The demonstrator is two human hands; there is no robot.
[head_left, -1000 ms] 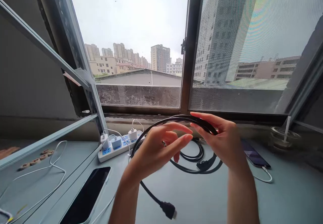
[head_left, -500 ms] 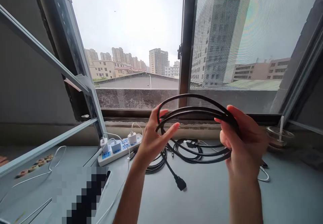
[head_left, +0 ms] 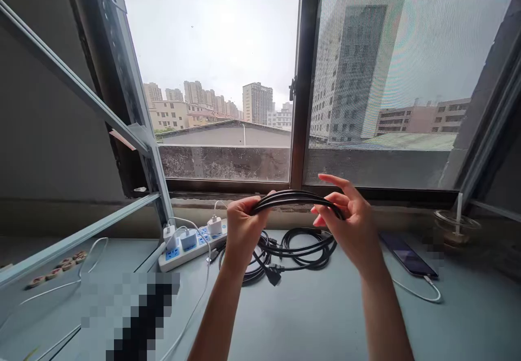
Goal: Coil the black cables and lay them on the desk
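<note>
A coiled black cable (head_left: pixel 297 196) is held up between my two hands, its strands gathered into a narrow bundle along the top. My left hand (head_left: pixel 245 233) pinches the left side of the coil between thumb and fingers. At the other side my right hand (head_left: pixel 355 228) grips the strands, its index finger stretched out away from them. The lower part of the loop sags in front of the table. One plug (head_left: pixel 273 277) of black cable hangs below the coil, near my left hand. Further black cable coils (head_left: pixel 321 262) lie on the table behind, partly hidden by the held one.
Left of my hands is a white power strip (head_left: pixel 193 249) with chargers plugged in. A phone (head_left: pixel 409 255) on a white cord and a lidded plastic cup (head_left: pixel 455 228) stand to the right. A metal frame (head_left: pixel 157 176) rises at the left, before the window.
Both hands have lowered the coil, and my right hand has moved left, closer to my left hand. The spread strands have come together at the top. The phone at right has come into view.
</note>
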